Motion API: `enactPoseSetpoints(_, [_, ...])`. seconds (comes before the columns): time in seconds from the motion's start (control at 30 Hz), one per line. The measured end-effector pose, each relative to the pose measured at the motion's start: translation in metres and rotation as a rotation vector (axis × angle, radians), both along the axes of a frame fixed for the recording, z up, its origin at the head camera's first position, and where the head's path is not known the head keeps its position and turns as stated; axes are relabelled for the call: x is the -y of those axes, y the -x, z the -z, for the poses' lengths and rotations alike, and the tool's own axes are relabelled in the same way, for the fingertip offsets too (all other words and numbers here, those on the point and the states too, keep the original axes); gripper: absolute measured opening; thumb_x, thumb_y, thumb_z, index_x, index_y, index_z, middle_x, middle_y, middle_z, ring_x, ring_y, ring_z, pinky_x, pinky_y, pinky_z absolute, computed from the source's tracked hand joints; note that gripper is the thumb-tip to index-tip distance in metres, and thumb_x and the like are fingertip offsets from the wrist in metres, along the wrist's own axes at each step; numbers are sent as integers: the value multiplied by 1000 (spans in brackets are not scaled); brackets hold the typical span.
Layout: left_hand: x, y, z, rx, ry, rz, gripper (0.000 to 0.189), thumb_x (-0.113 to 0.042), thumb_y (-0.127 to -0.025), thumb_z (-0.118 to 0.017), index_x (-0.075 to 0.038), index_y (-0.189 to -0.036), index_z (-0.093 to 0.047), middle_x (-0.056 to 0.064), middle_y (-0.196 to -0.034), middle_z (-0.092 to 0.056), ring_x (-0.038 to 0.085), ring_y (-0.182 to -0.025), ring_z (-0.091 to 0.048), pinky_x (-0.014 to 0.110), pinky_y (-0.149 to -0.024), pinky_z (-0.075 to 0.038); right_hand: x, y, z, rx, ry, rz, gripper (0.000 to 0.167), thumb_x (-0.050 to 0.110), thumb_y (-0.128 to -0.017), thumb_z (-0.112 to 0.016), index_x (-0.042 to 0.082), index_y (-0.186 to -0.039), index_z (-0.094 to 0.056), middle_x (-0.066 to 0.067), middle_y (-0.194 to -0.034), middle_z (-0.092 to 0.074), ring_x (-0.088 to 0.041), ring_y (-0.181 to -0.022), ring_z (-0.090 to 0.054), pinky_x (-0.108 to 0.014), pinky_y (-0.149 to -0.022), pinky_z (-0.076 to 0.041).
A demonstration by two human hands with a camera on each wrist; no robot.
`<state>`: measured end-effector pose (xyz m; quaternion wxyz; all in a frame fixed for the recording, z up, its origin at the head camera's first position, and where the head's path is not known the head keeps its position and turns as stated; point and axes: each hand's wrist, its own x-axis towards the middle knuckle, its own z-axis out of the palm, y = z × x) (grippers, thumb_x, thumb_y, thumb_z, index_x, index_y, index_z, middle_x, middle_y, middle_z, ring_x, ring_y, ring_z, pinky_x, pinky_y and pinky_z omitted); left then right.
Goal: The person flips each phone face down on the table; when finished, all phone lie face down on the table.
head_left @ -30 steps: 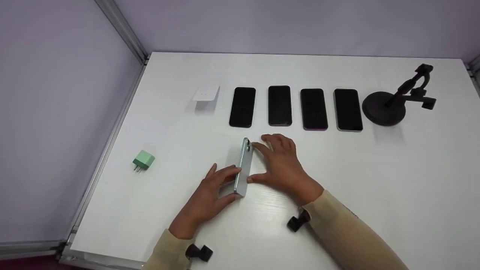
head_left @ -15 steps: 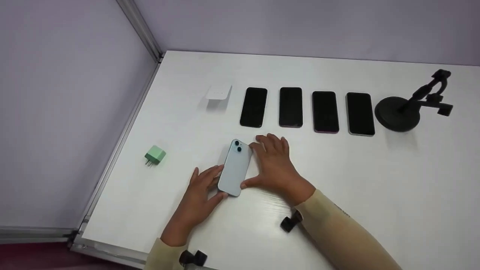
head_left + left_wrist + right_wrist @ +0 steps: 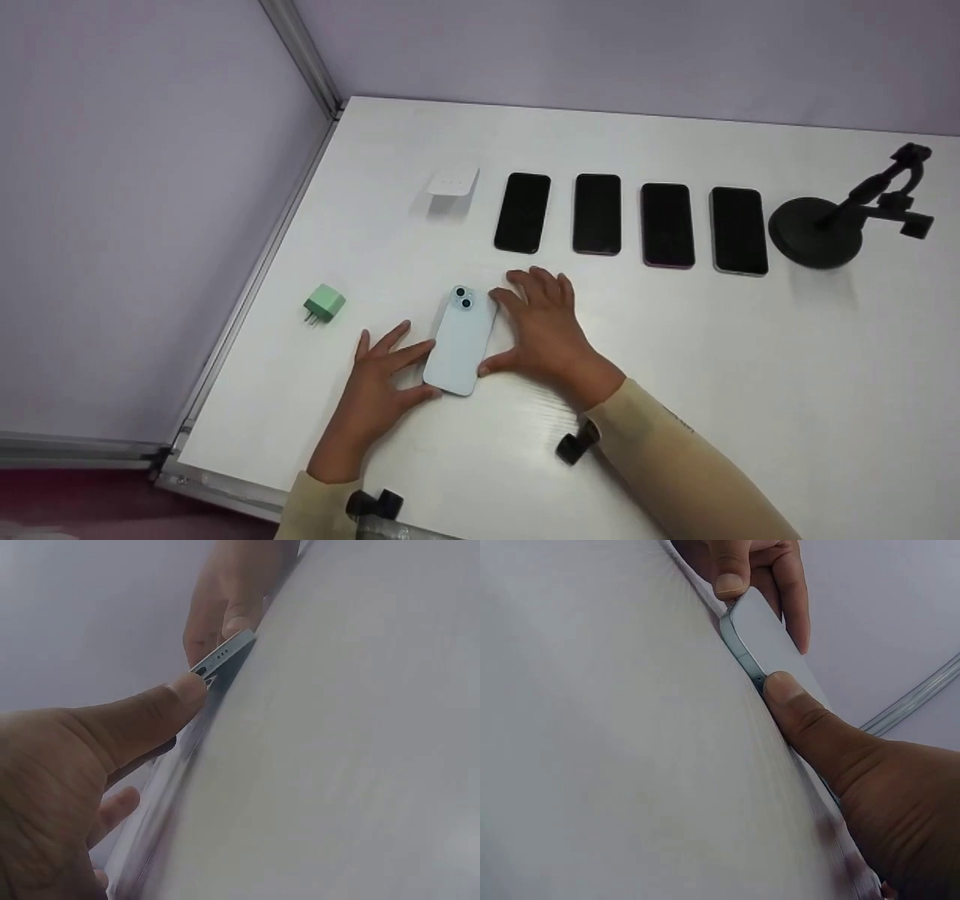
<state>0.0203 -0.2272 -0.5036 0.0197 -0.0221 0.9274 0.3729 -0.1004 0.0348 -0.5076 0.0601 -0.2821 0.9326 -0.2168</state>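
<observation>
A pale blue smartphone (image 3: 459,341) lies back up on the white table, its two camera lenses at the far end. In the left wrist view the phone (image 3: 225,652) is tilted, one side raised from the table. My left hand (image 3: 371,394) holds its near left corner, index finger at the side and thumb at the bottom edge. My right hand (image 3: 546,330) grips the right side, index finger by the far corner and thumb lower down. In the right wrist view, the right thumb (image 3: 787,694) presses the edge of the phone.
Several black-screened phones (image 3: 523,212) lie in a row toward the back. Right of them stands a black round-based holder (image 3: 816,232). A white folded card or case (image 3: 454,182) is at back left, a green plug charger (image 3: 325,303) at left.
The phone has gone from standing on its long edge to lying nearly flat, back up. Both hands have moved with it. The head view has shifted slightly.
</observation>
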Motion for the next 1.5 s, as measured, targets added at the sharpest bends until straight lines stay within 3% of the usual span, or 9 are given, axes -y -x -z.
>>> enactPoseSetpoints(0.5, [16, 2, 0, 46, 61, -22, 69, -23, -76, -99, -22, -141, -76, 15, -172, -44, 36, -160, -44, 58, -138, 2, 14, 0, 5, -65, -32, 21, 98, 83, -75, -81, 32, -156, -60, -10, -168, -41, -43, -161, -27, -67, -133, -16])
enactPoseSetpoints(0.87, [23, -3, -8, -26, 215, 14, 66, -31, -77, -99, -19, -139, -78, 19, -165, -52, 35, -158, -47, 65, -136, 3, 26, -1, -1, -61, -40, -3, 96, 81, -80, -78, 32, -160, -58, -11, -172, -39, -42, -163, -24, -67, -133, -15])
enactPoseSetpoints(1.13, [19, -4, -14, -12, 345, 30, 61, -37, -80, -97, -20, -136, -79, 17, -160, -59, 35, -157, -49, 70, -134, -1, 32, -2, 0, -81, -57, -13, 96, 82, -80, -77, 34, -161, -57, -10, -172, -39, -42, -162, -25, -69, -132, -16])
enactPoseSetpoints(1.5, [22, -4, -17, -10, 354, 4, 61, -34, -78, -99, -19, -134, -80, 19, -161, -57, 38, -152, -54, 71, -134, -4, 42, 3, -2, -6, -48, -13, 97, 78, -79, -81, 35, -162, -55, -10, -175, -35, -43, -164, -22, -70, -132, -12])
